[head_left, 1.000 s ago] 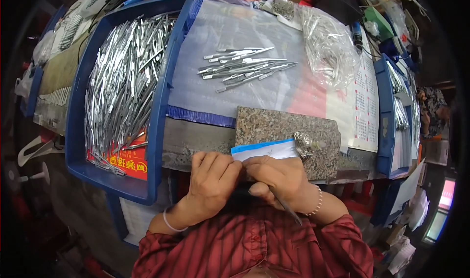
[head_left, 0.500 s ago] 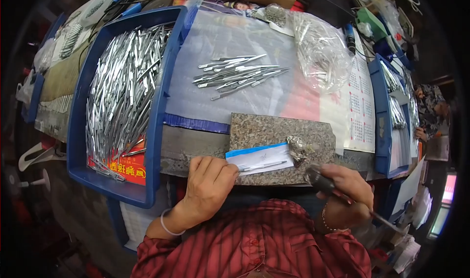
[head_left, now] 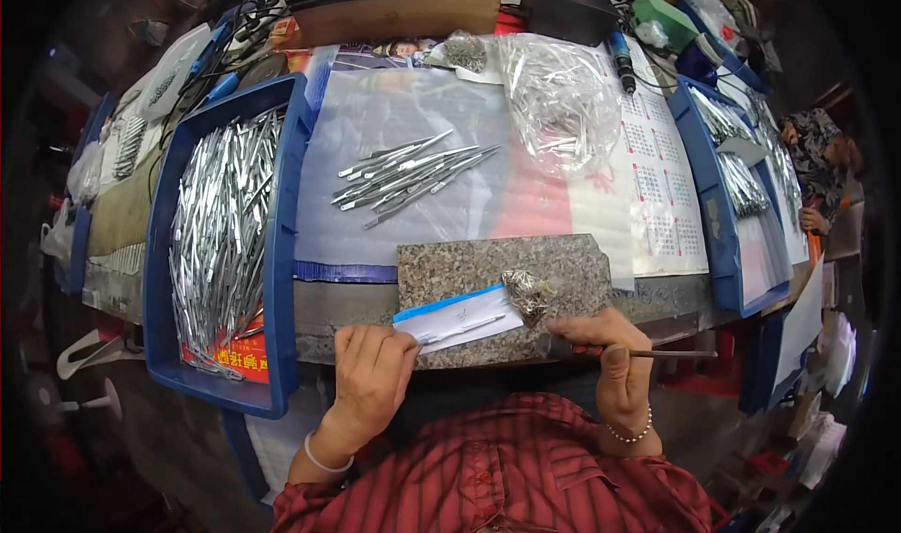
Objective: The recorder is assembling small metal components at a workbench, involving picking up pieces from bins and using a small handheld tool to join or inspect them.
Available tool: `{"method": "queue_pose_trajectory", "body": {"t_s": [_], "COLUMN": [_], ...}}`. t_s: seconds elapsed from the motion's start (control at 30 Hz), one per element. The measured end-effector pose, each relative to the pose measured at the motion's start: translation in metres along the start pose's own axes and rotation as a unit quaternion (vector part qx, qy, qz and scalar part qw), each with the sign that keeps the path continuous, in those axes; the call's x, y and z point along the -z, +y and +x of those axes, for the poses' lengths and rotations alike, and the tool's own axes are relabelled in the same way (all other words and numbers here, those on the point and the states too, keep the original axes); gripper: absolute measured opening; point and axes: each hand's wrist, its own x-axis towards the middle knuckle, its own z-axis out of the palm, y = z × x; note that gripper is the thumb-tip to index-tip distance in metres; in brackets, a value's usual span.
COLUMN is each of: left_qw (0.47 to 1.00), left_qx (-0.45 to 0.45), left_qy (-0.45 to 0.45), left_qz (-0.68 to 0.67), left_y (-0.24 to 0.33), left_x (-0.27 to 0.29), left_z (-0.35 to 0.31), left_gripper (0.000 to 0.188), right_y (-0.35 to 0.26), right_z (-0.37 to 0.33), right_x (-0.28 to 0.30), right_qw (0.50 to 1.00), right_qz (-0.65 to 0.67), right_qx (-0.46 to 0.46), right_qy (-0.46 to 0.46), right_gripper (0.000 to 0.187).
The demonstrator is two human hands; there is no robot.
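My left hand (head_left: 369,375) is closed in a pinch at the left end of a white paper-like strip with a blue edge (head_left: 479,320). Its fingers hide what they grip. A thin metal piece (head_left: 483,326) lies on the strip, and the strip rests on a speckled stone slab (head_left: 572,270). Beside the strip's right end sits a small heap of tiny metal parts (head_left: 528,296) on clear plastic. My right hand (head_left: 619,355) is wrapped round a tool with a thick dark end and a thin metal shaft (head_left: 676,353); the shaft points right.
A blue tray (head_left: 288,251) full of slim metal pieces stands at the left. Beyond the slab lies a loose pile of similar pieces (head_left: 408,178), with a clear plastic bag (head_left: 563,106) to its right. Another blue tray (head_left: 718,228) stands farther right, near another person's hand (head_left: 813,220).
The view has shifted, so the bench appears farther left. My right hand has turned the tool from slanting down to nearly level. My left hand remains at the strip's left end.
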Motion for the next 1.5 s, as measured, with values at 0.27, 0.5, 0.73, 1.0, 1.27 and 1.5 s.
{"method": "queue_pose_trajectory", "body": {"t_s": [0.27,0.5,0.73,1.0,1.27,1.5], "left_qw": [0.999,0.997,0.995,0.988,0.976,0.966], "left_qx": [0.005,-0.033,-0.035,0.008,0.065,0.089], "left_qy": [0.031,0.005,-0.018,-0.039,-0.046,-0.061], "left_qz": [0.000,-0.063,-0.093,-0.149,-0.204,-0.236], "left_y": [0.030,0.061,0.075,0.081,0.078,0.071], "left_x": [0.019,0.013,0.000,-0.008,-0.011,-0.012], "left_z": [0.004,0.011,0.012,0.008,0.003,-0.001], "left_gripper": [0.021,0.023,0.022,0.015,0.014,0.014], "right_y": [-0.002,0.012,0.023,0.032,0.030,0.027], "right_z": [-0.018,-0.028,-0.043,-0.054,-0.053,-0.050], "right_x": [-0.002,-0.002,0.001,0.004,0.000,-0.003], "right_qw": [0.965,0.926,0.931,0.934,0.930,0.931], "right_qz": [0.235,0.297,0.292,0.286,0.275,0.249], "right_qx": [-0.116,-0.229,-0.221,-0.212,-0.241,-0.265], "right_qy": [0.023,-0.045,-0.017,-0.013,-0.030,-0.038], "right_gripper": [0.027,0.020,0.011,0.009,0.009,0.009]}}
